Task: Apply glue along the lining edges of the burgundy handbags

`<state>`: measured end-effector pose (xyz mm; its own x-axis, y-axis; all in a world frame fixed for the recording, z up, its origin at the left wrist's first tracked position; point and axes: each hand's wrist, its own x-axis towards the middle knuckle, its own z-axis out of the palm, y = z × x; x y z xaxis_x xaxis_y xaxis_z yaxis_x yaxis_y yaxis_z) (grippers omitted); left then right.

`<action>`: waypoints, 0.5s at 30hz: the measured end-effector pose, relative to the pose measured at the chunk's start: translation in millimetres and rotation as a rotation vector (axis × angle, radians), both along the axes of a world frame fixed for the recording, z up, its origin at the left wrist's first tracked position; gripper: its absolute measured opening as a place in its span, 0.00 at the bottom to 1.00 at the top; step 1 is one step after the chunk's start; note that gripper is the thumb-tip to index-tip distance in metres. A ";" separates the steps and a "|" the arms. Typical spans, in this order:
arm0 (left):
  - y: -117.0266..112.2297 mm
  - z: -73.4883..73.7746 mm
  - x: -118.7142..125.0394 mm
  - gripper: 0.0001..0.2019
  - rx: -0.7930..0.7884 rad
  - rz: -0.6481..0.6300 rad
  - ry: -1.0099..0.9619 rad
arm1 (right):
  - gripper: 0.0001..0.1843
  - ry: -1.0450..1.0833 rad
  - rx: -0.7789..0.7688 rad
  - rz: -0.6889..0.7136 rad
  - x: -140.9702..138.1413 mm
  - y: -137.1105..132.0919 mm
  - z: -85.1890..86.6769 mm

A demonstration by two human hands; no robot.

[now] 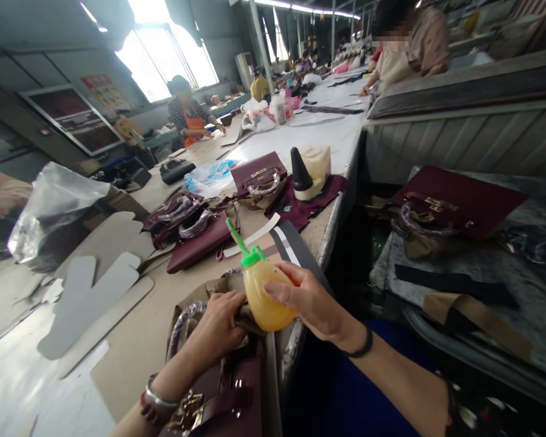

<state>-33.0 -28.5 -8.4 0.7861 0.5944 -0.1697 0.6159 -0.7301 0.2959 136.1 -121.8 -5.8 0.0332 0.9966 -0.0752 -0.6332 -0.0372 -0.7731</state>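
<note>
My right hand (pixel 309 297) is wrapped round a squeeze bottle (pixel 268 297) of yellowish liquid, likely glue, with a green cap and nozzle. The bottle stands nearly upright, nozzle tilted up to the left, above a burgundy handbag (pixel 236 397). Fingers curled, my left hand (pixel 221 321) grips the bag's tan lining (pixel 193 297) at its opening; the fingertips are partly hidden. Plastic wrap covers the bag's handle (pixel 181 331), and gold hardware (pixel 188 413) shows on its front near my left wrist.
More burgundy handbags lie ahead (pixel 200 243) and on a side surface at right (pixel 459 200). Grey-white panels (pixel 91 303) are spread at left. A black cone (pixel 301 173) stands by a whitish container (pixel 318 161). Co-workers (pixel 188 115) sit along the long table (pixel 327 136).
</note>
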 end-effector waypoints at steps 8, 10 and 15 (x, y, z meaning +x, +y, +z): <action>5.4 15.0 -9.5 0.19 -0.319 0.147 -0.227 | 0.29 0.213 0.005 0.096 -38.9 -35.0 -33.7; 1.8 18.9 -9.7 0.18 -0.410 0.161 -0.276 | 0.28 0.194 0.024 0.063 -45.7 -27.4 -34.3; -5.9 22.5 -8.9 0.07 -0.333 0.179 -0.323 | 0.29 0.075 -0.011 0.046 -51.9 -11.5 -41.3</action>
<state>-41.9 -34.4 14.1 0.7201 0.6801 -0.1376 0.5614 -0.4544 0.6916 84.2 -133.3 -47.1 -0.0190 0.9961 -0.0864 -0.6870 -0.0758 -0.7227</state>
